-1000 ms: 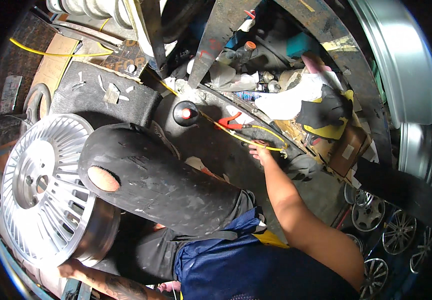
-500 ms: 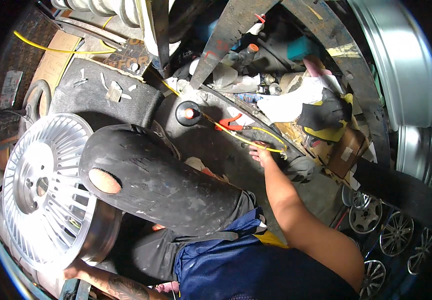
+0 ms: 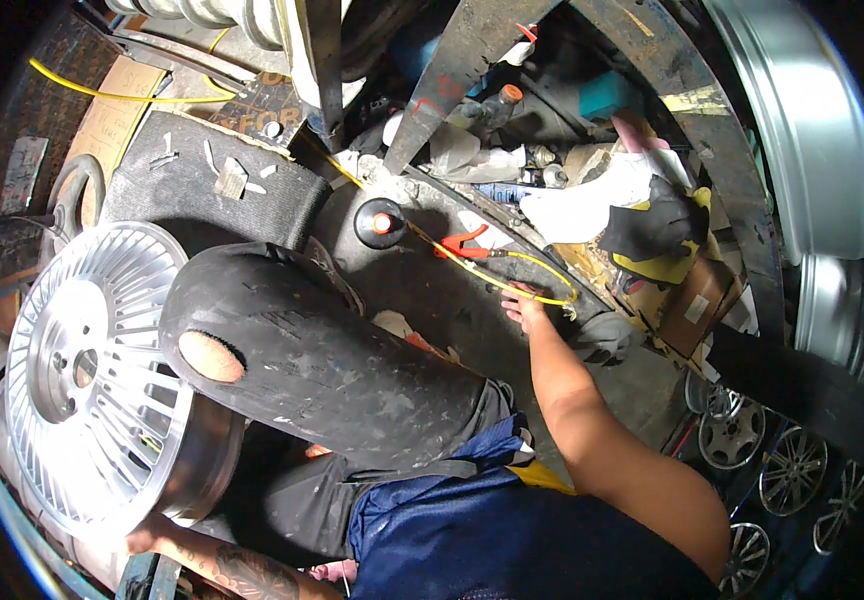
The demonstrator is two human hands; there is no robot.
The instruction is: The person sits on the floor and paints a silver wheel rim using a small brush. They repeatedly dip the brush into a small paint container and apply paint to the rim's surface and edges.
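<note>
The wheel [image 3: 117, 440] stands tilted at the left, its spoked face catching a hard glare and its right edge close against the person's bent knee [image 3: 252, 310]. The left hand [image 3: 142, 540] is at the near edge of the rim. Glare and the rim hide most of its fingers, so I can't tell whether they are clenched or loose.

The right hand [image 3: 522, 305] reaches well out to the right, over the floor [image 3: 432, 300], at the yellow hose [image 3: 554, 301]. Its fingers look slightly parted, but I can't tell whether they close on the hose. The hose bends back just right of that hand and runs to a red tool [image 3: 464, 243], lying left of it and farther off.

Room to move is a strip of concrete between the knee and a slanting rail [image 3: 497, 220]. A dark bottle [image 3: 379, 224] stands at its far left end, near the edge of a black mat [image 3: 277, 200].

Beyond the rail, a white cloth [image 3: 592, 205] and black-and-yellow gloves [image 3: 657, 230] crowd the far right side, with a brown box [image 3: 697, 305] nearer. Smaller wheels [image 3: 732, 437] line the near right edge.
</note>
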